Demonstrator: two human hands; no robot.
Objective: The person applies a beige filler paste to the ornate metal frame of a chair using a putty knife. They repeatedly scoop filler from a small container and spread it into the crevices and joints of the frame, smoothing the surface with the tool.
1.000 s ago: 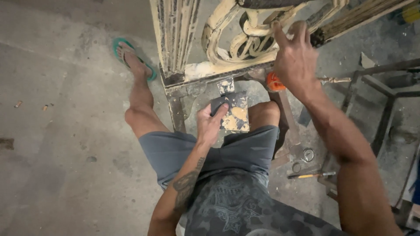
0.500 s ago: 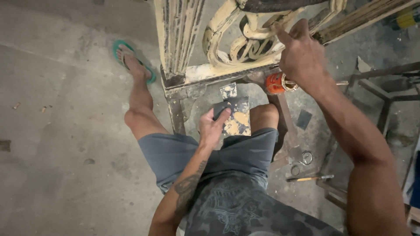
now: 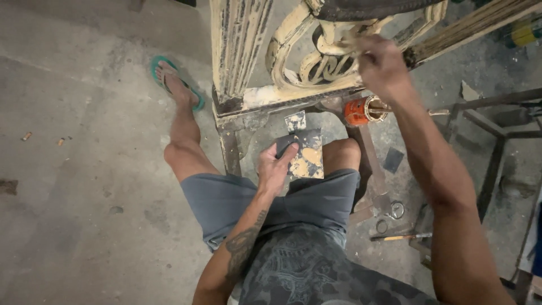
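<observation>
The person sits low on the concrete floor (image 3: 84, 186), legs spread around the foot of an ornate cream-painted metal gate (image 3: 248, 62), so the scrollwork stands straight ahead within arm's reach.

The left hand (image 3: 276, 166) rests at knee height, its grip grasping a dark flat board (image 3: 302, 155) smeared with patches of tan filler. The thumb lies on top and the fingers go underneath, holding the board roughly level, likely so the filler stays put and easy to reach. A smaller smeared scrap (image 3: 295, 121) lies on the floor just beyond the board, near the gate's bottom rail.

The right hand (image 3: 381, 65) is raised to the scrollwork (image 3: 316, 65), fingers clenched against a curl of it. Whether they pinch a tool or a bit of paste I cannot tell.

An orange can (image 3: 361, 110) lies on its side just below the right forearm. A screwdriver with a yellow handle (image 3: 402, 237) and two metal rings lie on the floor by the right thigh. A green flip-flop (image 3: 166, 76) is on the outstretched left foot. No readable labels or signs show.
</observation>
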